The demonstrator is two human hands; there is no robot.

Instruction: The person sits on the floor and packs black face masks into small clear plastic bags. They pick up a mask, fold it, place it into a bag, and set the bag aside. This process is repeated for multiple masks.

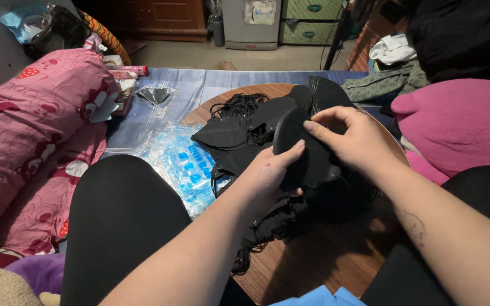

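Note:
Both hands grip one black face mask (308, 154) above a round wooden tray (324, 260) resting on my lap. My left hand (270, 178) holds the mask's lower edge with the thumb on top. My right hand (353, 139) pinches its upper edge between thumb and fingers. Beneath and behind lies a pile of more black masks (245, 127) with a tangle of black ear loops (242, 103). More loops hang off the tray's near edge (244, 258).
Clear plastic bags with blue print (185, 164) lie left of the tray on a blue sheet (199, 82). A pink patterned blanket (29, 124) lies at left, a magenta pillow (460, 122) at right. One lone black mask (154, 93) sits farther back.

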